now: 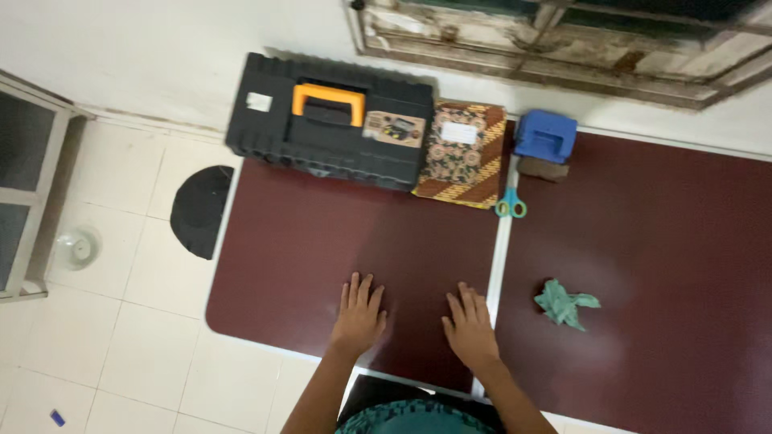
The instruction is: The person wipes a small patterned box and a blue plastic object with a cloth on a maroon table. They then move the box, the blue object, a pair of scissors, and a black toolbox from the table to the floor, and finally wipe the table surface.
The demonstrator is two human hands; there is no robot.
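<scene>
One head-worn camera looks steeply down from above the dark red worktop (305,249), facing the wall, close over its near edge.

My left hand (358,317) and right hand (470,329) press a smooth, faintly glossy maroon table (322,241). Nearby: crumpled green cloth (565,304), a matt black plastic toolbox (330,120), and a paper-covered patterned book (462,153).

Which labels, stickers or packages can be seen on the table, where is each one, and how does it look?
Small label: on the lid of the black toolbox, left of its orange handle; whitish, roughly square.
Picture sticker: same lid, right of the handle; brownish rectangle.
White label: on the cover of the brown patterned book, beside the toolbox; rectangular.
No screens or signs are in view.
</scene>
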